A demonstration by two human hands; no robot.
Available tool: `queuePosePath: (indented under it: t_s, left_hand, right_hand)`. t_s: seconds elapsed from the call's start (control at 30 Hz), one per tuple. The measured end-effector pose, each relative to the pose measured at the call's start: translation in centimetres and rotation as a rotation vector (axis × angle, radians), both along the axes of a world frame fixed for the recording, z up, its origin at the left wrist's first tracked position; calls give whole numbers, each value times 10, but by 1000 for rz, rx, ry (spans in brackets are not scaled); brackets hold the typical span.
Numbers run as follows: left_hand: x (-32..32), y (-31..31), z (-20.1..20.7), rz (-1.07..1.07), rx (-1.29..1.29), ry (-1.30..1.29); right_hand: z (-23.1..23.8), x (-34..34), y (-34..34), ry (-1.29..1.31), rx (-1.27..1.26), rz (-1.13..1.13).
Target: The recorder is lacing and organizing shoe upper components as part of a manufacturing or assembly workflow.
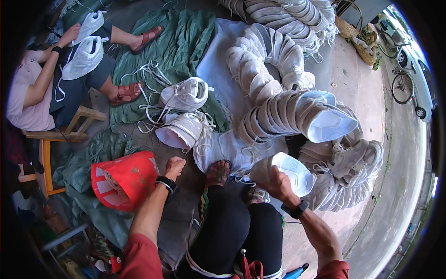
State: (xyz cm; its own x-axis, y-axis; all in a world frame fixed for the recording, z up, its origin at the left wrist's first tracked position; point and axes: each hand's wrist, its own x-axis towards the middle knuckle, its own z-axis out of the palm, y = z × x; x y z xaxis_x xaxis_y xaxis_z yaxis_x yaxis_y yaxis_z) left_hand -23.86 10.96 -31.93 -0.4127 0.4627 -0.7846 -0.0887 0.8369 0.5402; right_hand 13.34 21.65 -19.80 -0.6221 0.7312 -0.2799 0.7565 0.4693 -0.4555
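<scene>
My right hand (278,184) grips a white shoe upper (293,173) by its edge, with its pale lining facing up. My left hand (174,168) is closed, fingers pressed together; anything inside them is too small or hidden to make out. Beside the left wrist lies a red bag (134,174) with pale strands inside. Just beyond that hand, two white shoe uppers (181,130) (185,94) with loose laces rest on the ground. A long row of nested shoe uppers (283,114) curves away past my right hand.
More stacked uppers (341,174) lie at right, another pile (288,18) at the far side. At left a person (35,88) sits by a wooden stool (81,118), holding white uppers (86,60). Green cloth (160,42) covers ground; bicycles (402,87) and a car (420,76) stand right.
</scene>
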Motion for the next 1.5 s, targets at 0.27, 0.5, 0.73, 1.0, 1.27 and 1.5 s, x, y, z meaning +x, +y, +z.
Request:
queuePosePath:
  t_s: [0.27, 0.5, 0.73, 1.0, 1.27, 1.5]
  left_hand:
    - [6, 63, -19, 56, 71, -128]
    - [-5, 77, -48, 229, 35, -24]
    - [-12, 108, -70, 444, 371, -63]
    - [-16, 35, 3, 484, 661, -510]
    - [-12, -48, 158, 664, 788, -738]
    - [46, -50, 317, 424, 1000, -937]
  right_hand:
    - [-134, 19, 0, -266, 173, -51]
    - [-176, 32, -19, -317, 62, -112]
    - [-181, 39, -18, -287, -62, -138]
    - [-164, 46, -11, -196, -92, -216]
    - [-94, 50, -7, 161, -79, -330]
    - [80, 20, -3, 670, -185, -378]
